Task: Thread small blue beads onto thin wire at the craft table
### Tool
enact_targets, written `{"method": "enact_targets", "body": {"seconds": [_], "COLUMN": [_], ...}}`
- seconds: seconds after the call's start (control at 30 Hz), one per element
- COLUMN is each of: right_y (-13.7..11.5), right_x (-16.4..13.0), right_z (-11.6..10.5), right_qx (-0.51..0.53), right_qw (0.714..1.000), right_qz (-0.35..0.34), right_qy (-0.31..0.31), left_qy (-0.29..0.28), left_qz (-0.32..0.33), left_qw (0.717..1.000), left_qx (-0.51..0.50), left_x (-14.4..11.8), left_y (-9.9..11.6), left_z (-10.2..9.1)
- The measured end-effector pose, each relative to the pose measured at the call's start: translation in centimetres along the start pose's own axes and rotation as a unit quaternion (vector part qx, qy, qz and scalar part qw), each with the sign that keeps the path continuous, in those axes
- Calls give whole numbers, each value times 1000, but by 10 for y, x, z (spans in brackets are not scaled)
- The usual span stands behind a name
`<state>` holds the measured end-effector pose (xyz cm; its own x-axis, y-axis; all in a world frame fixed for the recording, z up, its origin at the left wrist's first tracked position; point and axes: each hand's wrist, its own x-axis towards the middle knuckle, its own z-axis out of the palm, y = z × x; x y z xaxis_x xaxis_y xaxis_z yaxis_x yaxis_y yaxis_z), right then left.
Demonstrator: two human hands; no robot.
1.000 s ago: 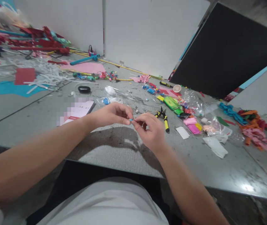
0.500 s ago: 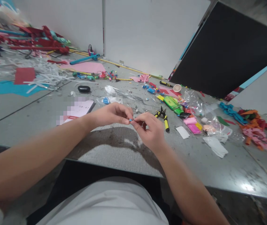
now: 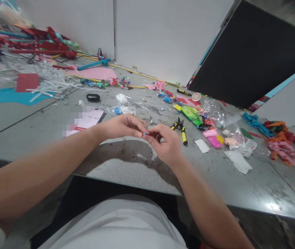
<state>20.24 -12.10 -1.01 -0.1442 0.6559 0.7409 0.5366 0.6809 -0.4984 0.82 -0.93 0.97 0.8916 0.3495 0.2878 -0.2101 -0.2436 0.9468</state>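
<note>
Blue bit [image 3: 144, 133]: tiny, pinched between the fingertips of both hands, just above the table [image 3: 126, 166], near its front edge. Left hand [image 3: 122, 126]: fingers together, clamped on the bit. Right hand [image 3: 165, 143]: thumb and forefinger closed on it from the other side. Pliers [image 3: 181, 128]: yellow-handled, beside the right hand. Phone [image 3: 87, 119]: flat, near the left wrist.

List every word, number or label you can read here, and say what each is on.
"58 48", roughly: digits on the phone screen, too small to be sure of; the rest of the screen is blurred out.
Yellow marker: no print readable.
Green packet: any print too small to read.
</note>
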Motion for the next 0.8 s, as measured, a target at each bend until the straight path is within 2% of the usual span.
{"method": "enact_targets", "body": {"seconds": [0.27,0.53,0.63,0.73,0.8], "right_y": [1,-1,-2,5,15], "right_x": [1,2,2,3,4], "right_z": [-1,-1,-2,-5,-5], "right_qx": [23,51,48,37,43], "right_qw": [995,987,984,973,958], "right_qz": [80,118,156,228,275], "right_qy": [-48,-99,-70,14,65], "left_qy": [-17,-18,6,32,38], "left_qz": [-22,-43,-42,-46,-59], "left_qw": [1000,998,997,991,978], "left_qx": [-2,32,62,121,196], "left_x": [0,-2,-3,-2,-1], "left_y": [4,6,5,3,-1], "left_z": [2,3,0,-3,-6]}}
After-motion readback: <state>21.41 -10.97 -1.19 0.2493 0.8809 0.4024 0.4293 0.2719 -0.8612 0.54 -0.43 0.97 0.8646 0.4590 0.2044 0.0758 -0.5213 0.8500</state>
